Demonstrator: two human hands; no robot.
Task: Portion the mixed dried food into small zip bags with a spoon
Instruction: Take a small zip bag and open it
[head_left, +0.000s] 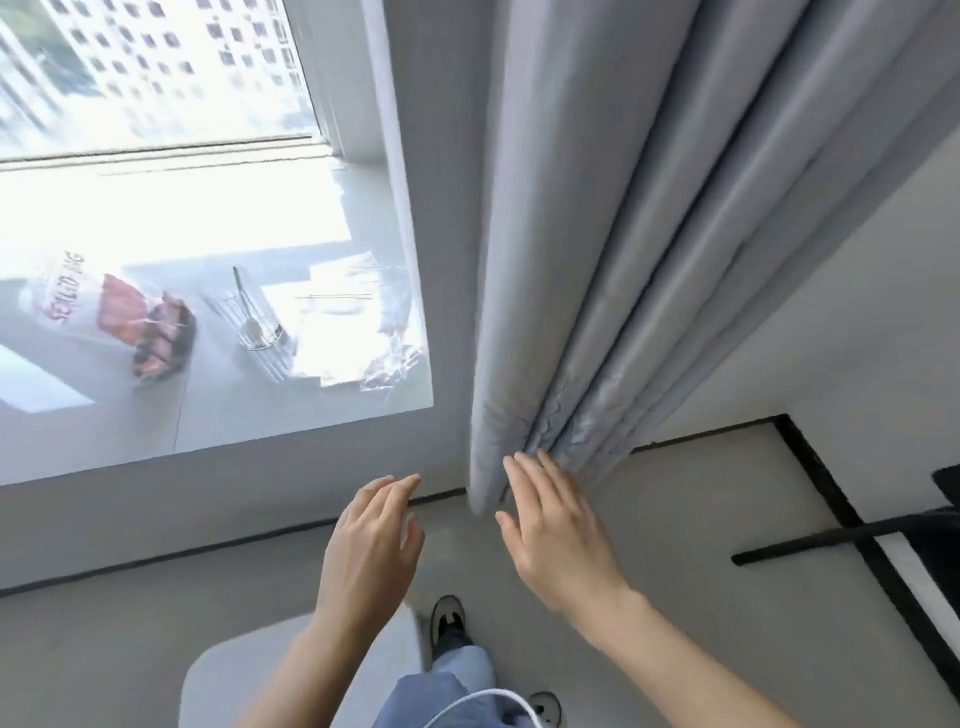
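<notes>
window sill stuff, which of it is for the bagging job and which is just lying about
For the job: big bag of mixed dried food; spoon standing in a glass; pile of small zip bags.

Just there: grey curtain; grey stool; black stand leg; white cable.

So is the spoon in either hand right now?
No, the spoon stands in a glass on the windowsill while both hands, left and right, hang open and empty.

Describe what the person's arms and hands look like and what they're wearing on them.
Both forearms are bare to the frame's edge, no sleeves showing. The left hand and right hand carry no gloves, rings, watch or bracelets that can be seen.
</notes>
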